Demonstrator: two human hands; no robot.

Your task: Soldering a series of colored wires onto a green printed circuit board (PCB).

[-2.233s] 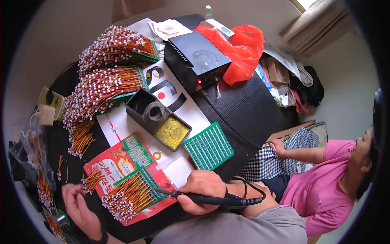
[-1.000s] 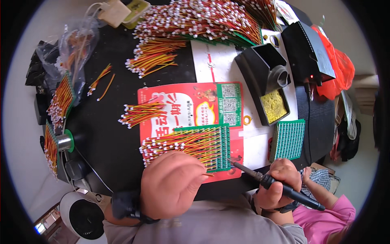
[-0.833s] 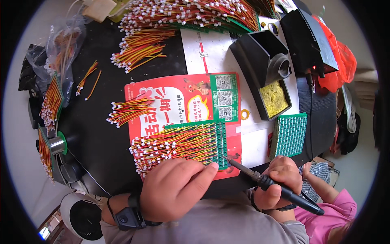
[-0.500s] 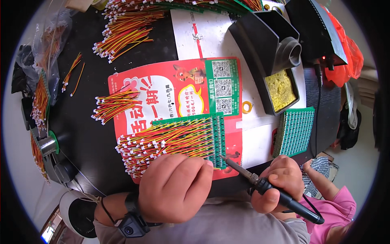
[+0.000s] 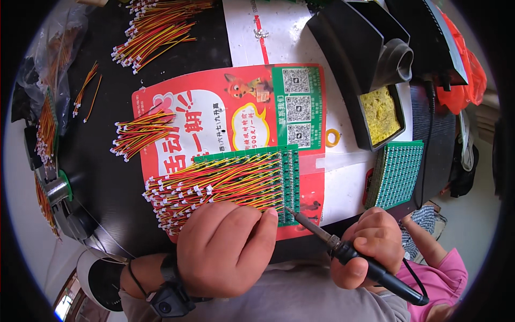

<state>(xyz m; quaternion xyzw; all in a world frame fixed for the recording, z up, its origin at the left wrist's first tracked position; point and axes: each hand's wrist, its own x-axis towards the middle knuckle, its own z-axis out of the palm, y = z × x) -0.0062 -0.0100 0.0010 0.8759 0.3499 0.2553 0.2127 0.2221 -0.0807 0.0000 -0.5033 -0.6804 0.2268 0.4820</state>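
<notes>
My right hand (image 5: 370,246) holds the soldering iron (image 5: 379,272), my left hand (image 5: 226,249) curls over wires (image 5: 225,180), its pinch hidden, and just beyond, the green board (image 5: 289,166) seems mostly wired, columns (image 5: 293,188) nearer my right hand bare.

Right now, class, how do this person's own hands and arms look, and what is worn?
The left hand and right hand are ungloved. The left forearm wears a black strap carrying a boxy dark device with a round, lens-like front. The shirt is grey.

Red plastic bag (image 5: 476,75), upper right; person in pink (image 5: 448,276), lower right.
</notes>
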